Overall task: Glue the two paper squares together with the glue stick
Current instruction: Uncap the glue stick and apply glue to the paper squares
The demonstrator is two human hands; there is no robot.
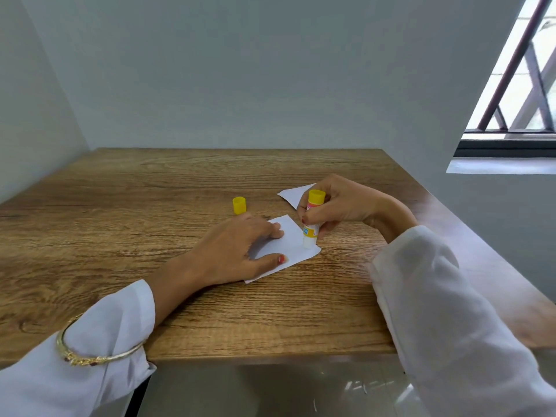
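One glue stick [311, 221] on paper [296, 251].

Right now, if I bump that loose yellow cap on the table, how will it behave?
The yellow cap stands upright on the wooden table, small and likely light, so a nudge would probably slide or tip it. Being round, it would likely roll once on its side. Nothing touches it to stop it.

A wooden table [150, 191] stands beside a barred window [520, 85].
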